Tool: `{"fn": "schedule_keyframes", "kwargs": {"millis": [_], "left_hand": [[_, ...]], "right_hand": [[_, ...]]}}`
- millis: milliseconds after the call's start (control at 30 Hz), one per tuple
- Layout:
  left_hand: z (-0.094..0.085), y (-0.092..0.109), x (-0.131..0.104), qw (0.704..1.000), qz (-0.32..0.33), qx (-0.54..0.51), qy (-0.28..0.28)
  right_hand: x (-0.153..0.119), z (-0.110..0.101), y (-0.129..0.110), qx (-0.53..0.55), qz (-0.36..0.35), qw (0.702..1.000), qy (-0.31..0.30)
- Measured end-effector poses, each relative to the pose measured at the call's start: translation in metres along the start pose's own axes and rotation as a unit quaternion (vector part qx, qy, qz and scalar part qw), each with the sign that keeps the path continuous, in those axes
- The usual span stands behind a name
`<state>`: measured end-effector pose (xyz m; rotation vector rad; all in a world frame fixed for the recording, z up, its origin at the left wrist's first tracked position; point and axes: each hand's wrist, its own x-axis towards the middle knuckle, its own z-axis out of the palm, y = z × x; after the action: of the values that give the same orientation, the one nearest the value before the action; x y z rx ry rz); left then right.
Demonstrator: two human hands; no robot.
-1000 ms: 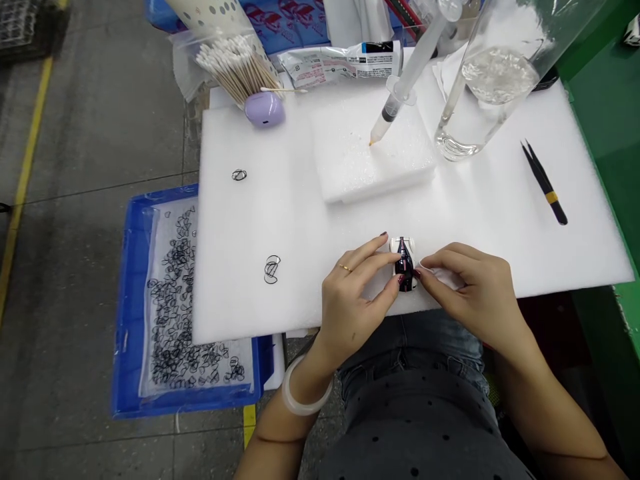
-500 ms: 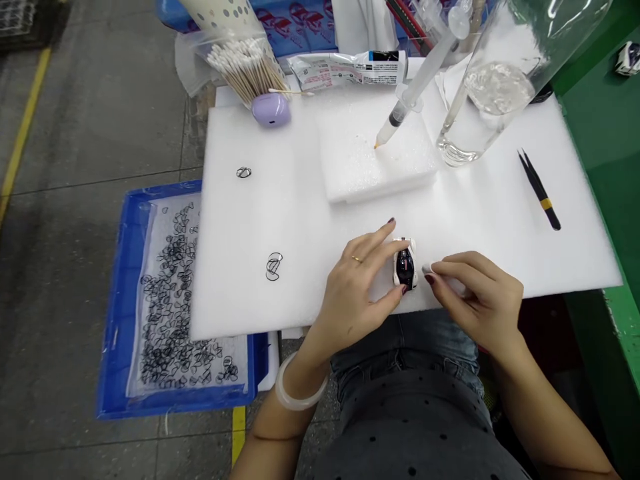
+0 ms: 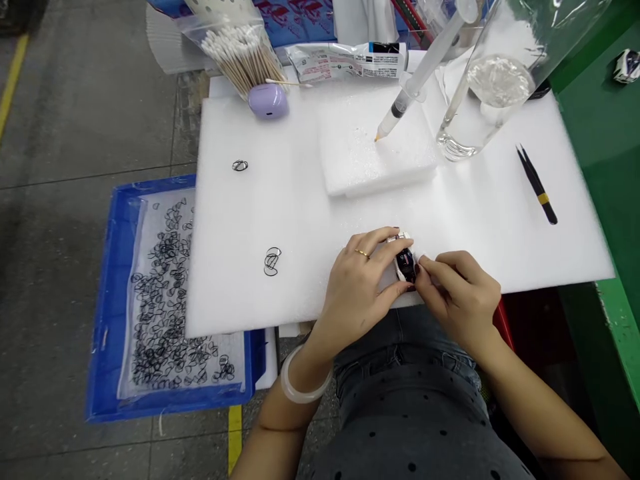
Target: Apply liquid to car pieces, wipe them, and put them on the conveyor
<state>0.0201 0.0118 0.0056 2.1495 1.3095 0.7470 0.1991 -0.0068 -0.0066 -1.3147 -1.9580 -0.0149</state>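
The left hand (image 3: 363, 290) curls over a toy car (image 3: 404, 261), fingers closed on its roof and side, while the right hand (image 3: 457, 293) pinches its other flank; the car sits on the white foam surface (image 3: 250, 220) just inside the near edge. Bare foam lies open to the left as far as two wire loops (image 3: 272, 261). A raised foam block (image 3: 370, 160) stands behind the hands, and tweezers (image 3: 537, 187) lie well apart to the right.

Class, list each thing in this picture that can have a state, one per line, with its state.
toy car: pinched between both hands on the foam
left hand: closed on car
right hand: fingertips on car
tweezers: lying unused
syringe: tip resting on foam block
glass jar: tilted
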Motion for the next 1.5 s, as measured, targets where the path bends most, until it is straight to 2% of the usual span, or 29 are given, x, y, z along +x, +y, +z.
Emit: {"fn": "schedule_keyframes", "kwargs": {"millis": [100,200,367,533,700,800,933,1033,1133,1233,1367,1500], "left_hand": [[0.001,-0.001,0.000,1.000,0.001,0.004,0.011],[0.003,-0.001,-0.001,1.000,0.002,0.006,0.027],[0.005,0.000,-0.002,0.999,-0.005,0.014,0.041],[0.005,0.002,-0.002,0.999,-0.011,0.019,0.043],[0.005,0.002,-0.001,0.999,-0.012,0.018,0.044],[0.006,0.002,-0.001,0.999,-0.015,0.024,0.045],[0.006,0.002,-0.002,0.999,-0.010,0.023,0.044],[0.005,0.002,-0.001,0.999,-0.006,0.020,0.038],[0.004,0.002,0.000,1.000,-0.009,0.011,0.023],[0.001,0.002,0.002,1.000,-0.018,-0.001,0.002],[-0.002,0.002,0.003,1.000,-0.017,-0.013,-0.012],[-0.002,0.002,0.003,1.000,-0.022,-0.016,-0.008]], "right_hand": [[0.005,-0.008,0.006,0.013,0.043,0.999,-0.020],[0.008,-0.016,0.011,0.007,0.052,0.999,-0.006],[0.007,-0.017,0.009,0.029,0.023,0.999,0.003],[0.004,-0.012,0.005,0.038,-0.047,0.997,-0.044],[0.003,-0.009,0.005,-0.016,-0.037,0.999,-0.011],[0.003,-0.011,0.005,-0.005,-0.068,0.997,-0.031],[0.007,-0.017,0.011,-0.036,-0.058,0.996,-0.060],[0.014,-0.023,0.019,-0.053,-0.118,0.989,-0.069],[0.025,-0.025,0.028,-0.036,-0.211,0.972,-0.094],[0.035,-0.025,0.038,-0.023,-0.267,0.956,-0.118],[0.042,-0.024,0.048,-0.029,-0.296,0.947,-0.122],[0.042,-0.021,0.046,-0.024,-0.296,0.948,-0.111]]}}
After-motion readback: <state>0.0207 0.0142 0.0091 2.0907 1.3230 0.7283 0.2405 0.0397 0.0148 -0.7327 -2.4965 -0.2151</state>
